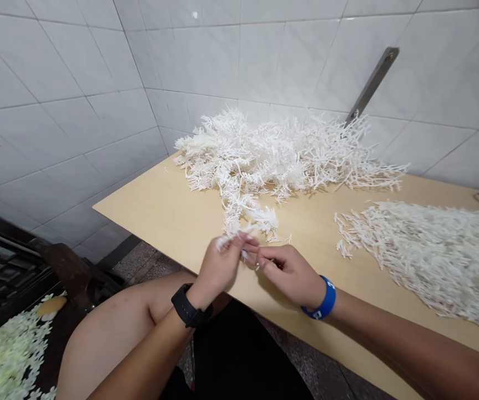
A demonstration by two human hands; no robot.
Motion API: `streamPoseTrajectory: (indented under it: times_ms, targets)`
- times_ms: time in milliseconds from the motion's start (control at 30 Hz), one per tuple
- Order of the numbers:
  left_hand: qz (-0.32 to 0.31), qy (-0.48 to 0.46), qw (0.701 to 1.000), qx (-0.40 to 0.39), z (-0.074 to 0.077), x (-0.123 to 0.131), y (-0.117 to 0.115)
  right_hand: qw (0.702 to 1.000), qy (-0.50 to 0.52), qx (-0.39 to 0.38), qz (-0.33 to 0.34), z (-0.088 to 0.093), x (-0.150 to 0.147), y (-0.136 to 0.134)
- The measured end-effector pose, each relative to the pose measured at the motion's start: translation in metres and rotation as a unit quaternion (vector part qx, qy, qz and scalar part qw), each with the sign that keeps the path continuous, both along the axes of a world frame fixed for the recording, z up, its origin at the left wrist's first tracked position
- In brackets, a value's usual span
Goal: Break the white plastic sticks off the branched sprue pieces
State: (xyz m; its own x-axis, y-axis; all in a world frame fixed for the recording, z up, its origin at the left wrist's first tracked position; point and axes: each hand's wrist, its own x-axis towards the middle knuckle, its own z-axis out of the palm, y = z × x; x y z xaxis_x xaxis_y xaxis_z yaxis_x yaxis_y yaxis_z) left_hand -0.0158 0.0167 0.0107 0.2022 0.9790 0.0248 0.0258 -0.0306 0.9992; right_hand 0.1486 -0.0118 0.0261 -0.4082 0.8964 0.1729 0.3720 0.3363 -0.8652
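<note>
My left hand (218, 269), with a black watch on its wrist, and my right hand (289, 272), with a blue wristband, meet over the near edge of a light wooden table (168, 214). Both pinch a small white plastic branched strip (239, 233), fingers closed on it. The strip trails from a big tangled heap of the same white branched pieces (276, 150) at the back of the table.
A second pile of loose white pieces (439, 255) covers the table's right side. A metal bar (372, 83) leans on the tiled wall. Pale green pieces (1, 361) lie on the floor at lower left beside dark wooden furniture (23, 261). My knee is under the table.
</note>
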Motion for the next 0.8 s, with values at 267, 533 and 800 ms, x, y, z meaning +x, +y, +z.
streamPoseTrajectory:
  times_ms: [267,533,800]
  targets:
    - [-0.077,-0.036,0.996,-0.026,0.003,-0.007,-0.001,0.934,-0.273,0.223,-0.064,0.003,0.016,0.006]
    - [-0.189,-0.005,0.982,0.009,0.007,-0.008,-0.006,1.000,-0.014,-0.009,0.026,-0.005,-0.002,0.007]
    - [-0.142,-0.010,0.990,-0.008,0.006,-0.008,-0.005,0.996,0.046,-0.044,0.064,-0.006,-0.002,0.004]
